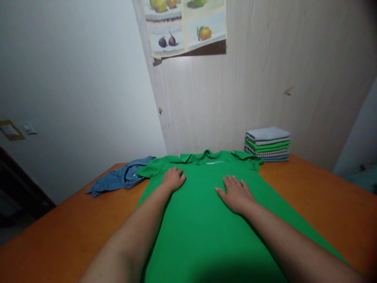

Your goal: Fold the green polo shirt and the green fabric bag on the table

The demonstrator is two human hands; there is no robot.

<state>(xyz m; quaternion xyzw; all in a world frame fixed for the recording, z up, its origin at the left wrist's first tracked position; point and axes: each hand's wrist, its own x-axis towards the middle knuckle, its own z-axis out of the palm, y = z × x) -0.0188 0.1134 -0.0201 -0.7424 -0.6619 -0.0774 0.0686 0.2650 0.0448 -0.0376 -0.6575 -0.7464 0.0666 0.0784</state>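
A green polo shirt (203, 224) lies spread out on the orange-brown table (88, 224), its collar at the far end and its hem running out of view toward me. Small white lettering shows on its chest near the collar. My left hand (174, 179) rests palm down on the upper left of the shirt, just below the sleeve, fingers stretched forward. Flat on the right side of the chest is my right hand (237, 193), with its fingers apart and the thumb pointing inward. Neither hand grips the cloth.
A crumpled blue garment (123, 177) lies at the table's left, touching the green sleeve. At the back right stands a stack of folded clothes (268, 144), close to the right sleeve. Behind the table rises a pale wood-grain panel (203, 106) with a fruit poster (188, 27).
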